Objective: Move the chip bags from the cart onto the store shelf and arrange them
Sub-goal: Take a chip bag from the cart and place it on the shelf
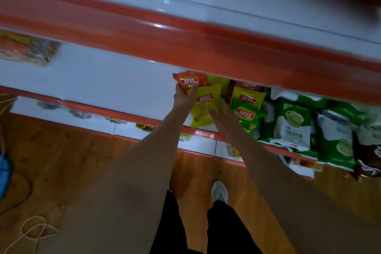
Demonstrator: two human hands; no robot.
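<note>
I look down over both forearms at the store shelf [115, 86], a white deck with a red front lip, tucked under the red edge of the shelf above. My left hand [184, 97] is closed around the lower end of a small red chip bag [189, 81], holding it upright at the left end of the row, its top nearly under the overhang. My right hand [219, 114] lies open, fingers spread flat against the lower right of the yellow chip bag [205, 107], which stands just right of the red one and touches it; I judge it is steadying, not gripping. That yellow bag's long axis runs from the shelf lip back toward the rear, tilted slightly left. Further right sit a second yellow bag [248, 97], a green chip bag [247, 116] and larger green-and-white bags [292, 121], packed close. All the free deck lies to the left of my hands, so the red bag's slot is on that side, and the left hand is the nearer one to set it. The cart is not in view.
</note>
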